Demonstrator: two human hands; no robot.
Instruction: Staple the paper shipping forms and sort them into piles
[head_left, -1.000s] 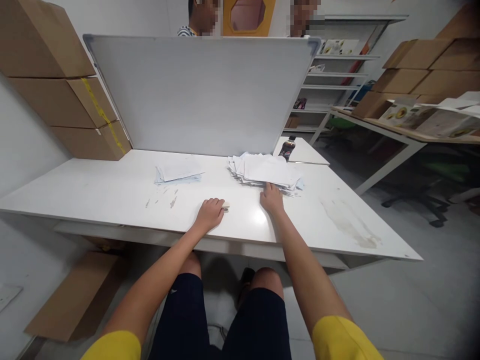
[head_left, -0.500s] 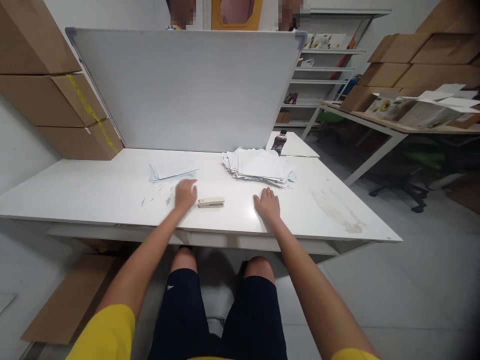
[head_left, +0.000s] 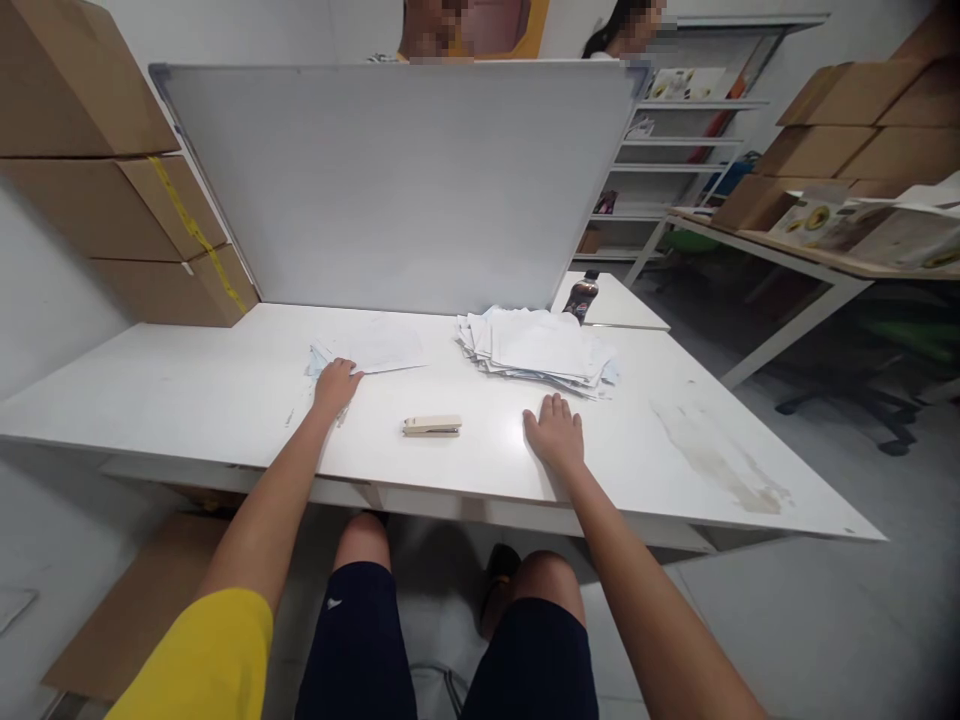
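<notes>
My left hand (head_left: 336, 390) is at the near left edge of a small pile of paper sheets (head_left: 390, 345), its fingers curled over the edge and the thumb close beside them. White sheets lie on top, and bluish ones show at the left. Flat on the tabletop, my right hand (head_left: 556, 432) rests with fingers stretched and nothing in it. Between the hands lies a cream stapler (head_left: 432, 427). A thick, uneven stack of papers (head_left: 536, 345) sits beyond my right hand.
A whiteboard (head_left: 405, 190) stands across the back of the white table (head_left: 480, 470). Behind the paper stack is a dark drink bottle (head_left: 581, 297). Cardboard boxes (head_left: 169, 290) are piled at the left. Two people are partly visible behind the board.
My left hand has moved left and away from beside the stapler onto the small paper pile. The top sheets there sit slightly further right. My right hand stays flat; the view has shifted a little.
</notes>
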